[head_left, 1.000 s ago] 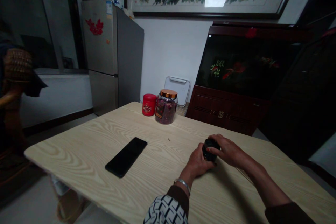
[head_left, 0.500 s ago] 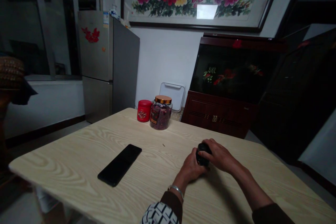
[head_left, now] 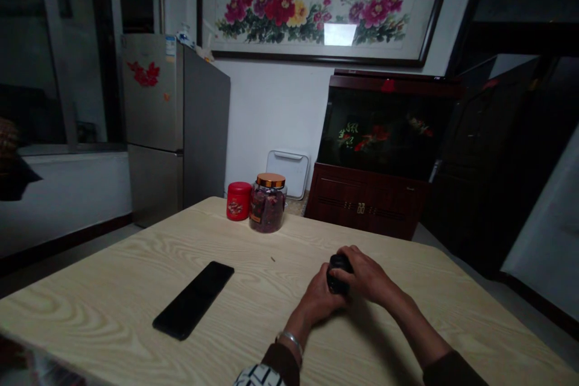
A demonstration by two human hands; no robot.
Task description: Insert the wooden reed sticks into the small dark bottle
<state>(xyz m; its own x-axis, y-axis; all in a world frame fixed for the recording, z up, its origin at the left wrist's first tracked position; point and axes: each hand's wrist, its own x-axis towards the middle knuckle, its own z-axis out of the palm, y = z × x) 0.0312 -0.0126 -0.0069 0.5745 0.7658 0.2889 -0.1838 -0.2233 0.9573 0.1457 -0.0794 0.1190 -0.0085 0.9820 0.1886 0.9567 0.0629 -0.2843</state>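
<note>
On the right half of the table (head_left: 235, 338), between its far edge and the near one, a small black object (head_left: 339, 263) sat between the person's two hands. The left hand (head_left: 319, 295) was curled round its near left side, low by the surface; the right hand (head_left: 367, 276) was bent over its top and right side, thumb across the front, so both had hold of it. Whether its base touched the surface could not be told, the fingers hiding it. To handle it well, the left hand seemed best kept as a firm, low brace, with the right gripping the upper part evenly all round and any force kept in line with the object, so that it neither tilted nor slipped; the smooth-looking sides probably called for full finger contact. Counted, there were two hands, one black object, one black phone (head_left: 193, 300) lying flat toward the left edge, one brown sliver (head_left: 272, 259) near the middle, and two containers by the far left corner: one red canister (head_left: 239, 201) and, just beside it, one clear jar (head_left: 266, 210) with a copper-coloured lid (head_left: 271, 180).
</note>
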